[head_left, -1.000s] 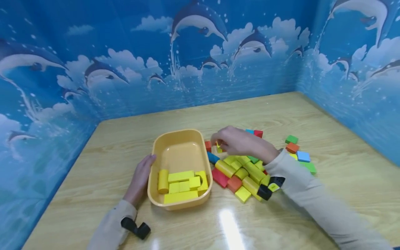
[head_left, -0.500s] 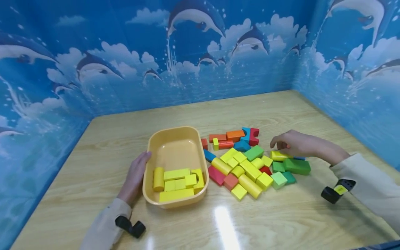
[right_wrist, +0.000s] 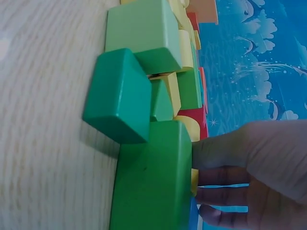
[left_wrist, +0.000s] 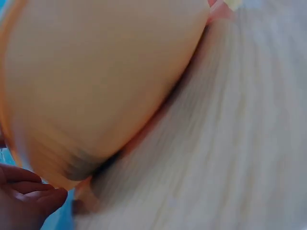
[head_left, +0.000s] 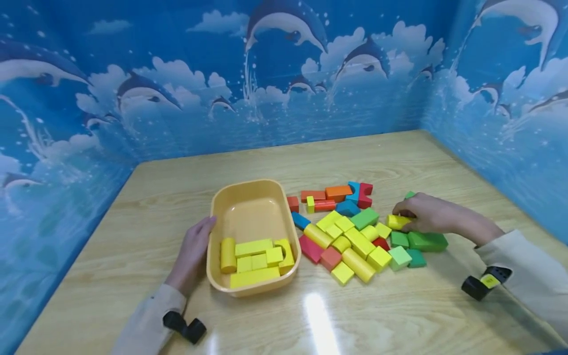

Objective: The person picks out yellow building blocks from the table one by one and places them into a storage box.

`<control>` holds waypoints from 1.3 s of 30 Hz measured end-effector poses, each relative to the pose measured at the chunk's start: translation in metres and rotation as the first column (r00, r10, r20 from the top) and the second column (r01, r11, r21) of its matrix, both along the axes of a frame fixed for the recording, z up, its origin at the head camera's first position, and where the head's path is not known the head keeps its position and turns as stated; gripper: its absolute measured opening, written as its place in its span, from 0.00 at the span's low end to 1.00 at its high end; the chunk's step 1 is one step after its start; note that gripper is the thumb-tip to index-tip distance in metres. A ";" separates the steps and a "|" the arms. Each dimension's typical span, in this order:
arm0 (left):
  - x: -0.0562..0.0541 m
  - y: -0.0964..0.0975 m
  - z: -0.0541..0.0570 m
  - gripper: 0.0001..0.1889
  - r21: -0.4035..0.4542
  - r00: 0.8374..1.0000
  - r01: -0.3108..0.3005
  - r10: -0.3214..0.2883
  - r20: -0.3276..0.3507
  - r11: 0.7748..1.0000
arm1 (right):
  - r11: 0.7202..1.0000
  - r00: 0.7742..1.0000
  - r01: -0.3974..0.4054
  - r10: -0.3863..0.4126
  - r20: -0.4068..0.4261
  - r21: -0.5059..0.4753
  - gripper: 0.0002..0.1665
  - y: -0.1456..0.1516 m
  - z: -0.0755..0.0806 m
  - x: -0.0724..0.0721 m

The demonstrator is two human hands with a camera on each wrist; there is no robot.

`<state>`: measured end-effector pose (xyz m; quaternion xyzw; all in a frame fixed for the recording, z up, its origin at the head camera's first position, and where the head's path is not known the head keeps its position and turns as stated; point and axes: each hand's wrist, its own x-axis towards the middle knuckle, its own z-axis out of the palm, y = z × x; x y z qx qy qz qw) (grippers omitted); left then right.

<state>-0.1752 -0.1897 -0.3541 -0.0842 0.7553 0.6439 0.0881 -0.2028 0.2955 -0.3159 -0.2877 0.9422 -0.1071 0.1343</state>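
My right hand [head_left: 428, 213] is over the right side of the block pile, its thumb and fingers round a yellow cylinder block [head_left: 397, 222]. In the right wrist view the thumb [right_wrist: 220, 148] reaches down behind a large green block [right_wrist: 148, 177], which hides much of the cylinder. My left hand [head_left: 193, 249] holds the left side of a light orange tub [head_left: 212, 266]; the left wrist view shows its fingers [left_wrist: 33, 191] against the tub's outer wall. Inside the tub, several yellow blocks [head_left: 255, 278] lie at the near end.
A loose cluster of yellow blocks [head_left: 357, 264] lies right of the tub, mixed with red and green ones. Behind it stand orange blocks [head_left: 338, 193], a blue arch [head_left: 353, 191] and a red piece [head_left: 365, 195]. A dolphin-printed curtain [head_left: 284, 98] rises along the table's edges.
My right hand has moved from the back of the pile rightward to the yellow cylinder, which now sits slightly turned between its fingers. The left hand stays at the tub.
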 end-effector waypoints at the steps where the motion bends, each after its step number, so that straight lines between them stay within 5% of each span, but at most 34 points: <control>1: 0.003 0.000 0.001 0.32 0.017 1.000 -0.002 0.002 0.001 1.000 | 1.000 1.000 0.004 -0.004 -0.004 -0.002 0.15 0.000 0.000 0.001; 9: 0.026 0.007 0.007 0.29 -0.187 0.994 0.036 -0.055 -0.097 0.982 | 0.999 0.990 0.005 -0.010 -0.139 -0.033 0.12 -0.010 0.007 0.004; 13: 0.029 0.014 0.004 0.29 -0.215 0.993 -0.019 -0.006 -0.115 0.976 | 0.999 0.976 -0.021 0.013 -0.219 -0.033 0.13 -0.033 0.019 0.005; 22: 0.021 0.017 0.001 0.29 -0.157 0.994 -0.036 0.019 -0.104 0.987 | 0.989 0.947 -0.112 0.077 -0.313 -0.096 0.21 -0.112 0.039 0.001; 30: 0.028 0.020 -0.002 0.28 -0.028 0.999 -0.004 0.003 -0.049 1.000 | 0.952 0.894 -0.285 0.222 -0.390 -0.111 0.26 -0.185 0.041 -0.011; 36: 0.030 0.023 -0.005 0.29 0.006 0.996 0.031 -0.030 -0.083 1.000 | 0.915 0.855 -0.401 0.390 -0.343 0.040 0.23 -0.216 0.035 -0.019; 39: 0.030 0.023 -0.005 0.30 -0.017 0.995 0.022 -0.024 -0.094 1.000 | 0.912 0.875 -0.403 0.408 -0.261 0.074 0.23 -0.225 0.031 -0.022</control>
